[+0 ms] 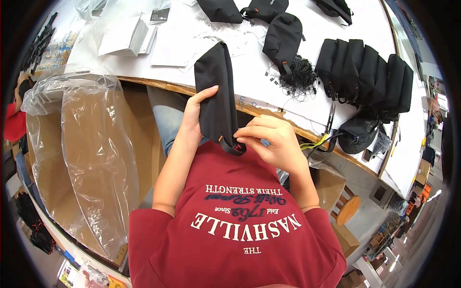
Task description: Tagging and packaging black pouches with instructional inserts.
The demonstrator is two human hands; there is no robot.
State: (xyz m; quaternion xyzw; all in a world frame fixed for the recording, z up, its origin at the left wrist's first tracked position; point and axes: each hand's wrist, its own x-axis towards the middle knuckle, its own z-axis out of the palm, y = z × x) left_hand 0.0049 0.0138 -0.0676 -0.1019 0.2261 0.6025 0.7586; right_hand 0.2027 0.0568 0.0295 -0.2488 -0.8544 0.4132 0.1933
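A slim black fabric pouch (214,96) is held up in front of my body, near the table's front edge. My left hand (193,114) grips it along its left side, thumb lying on the front face. At its lower right corner the thumb and forefinger of my right hand (274,140) are pinched together against the fabric edge. What small part they pinch is too small to tell. Just beside those fingertips, a short black strap loop (232,148) and a tiny orange tab (221,138) show at the pouch's lower end.
Several black pouches (353,72) stand in a row at the right of the white table (177,79). A tangle of thin black cords (298,79) lies closer, beside another pouch (283,38). Scissors (330,118) rest near the front edge. A plastic-lined cardboard box (86,158) stands at left.
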